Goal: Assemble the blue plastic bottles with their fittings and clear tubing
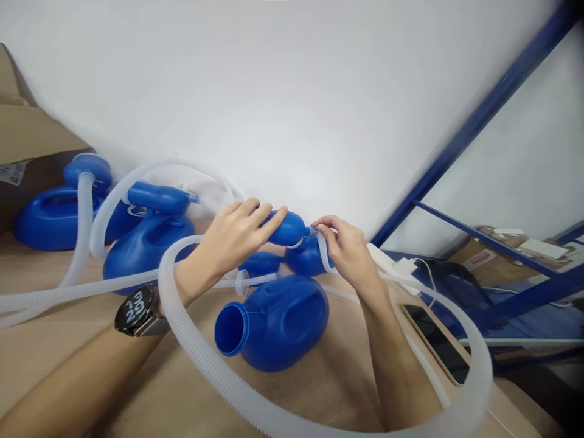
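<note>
My left hand (pixel 237 234) is wrapped over a blue bottle-shaped plastic funnel (pixel 288 229), held sideways above the table. At its narrow ribbed tip, the thumb and fingers of my right hand (pixel 342 243) are closed in a pinch. A small clear or greyish piece shows there, partly hidden by the fingertips. A whitish strip (pixel 324 254) hangs just below the pinch. Beneath my hands an uncapped blue jug (pixel 285 322) lies on its side, mouth towards the left. A translucent corrugated hose (pixel 219 371) loops in front of my wrists.
More blue jugs (pixel 146 246) lie at the left, with another funnel (pixel 159 198) on top. A cardboard box (pixel 36 131) stands at far left. A phone (pixel 435 342) and white power strip (pixel 395 267) lie at right, beside a blue metal frame (pixel 474 131). A white wall (pixel 292 91) rises behind.
</note>
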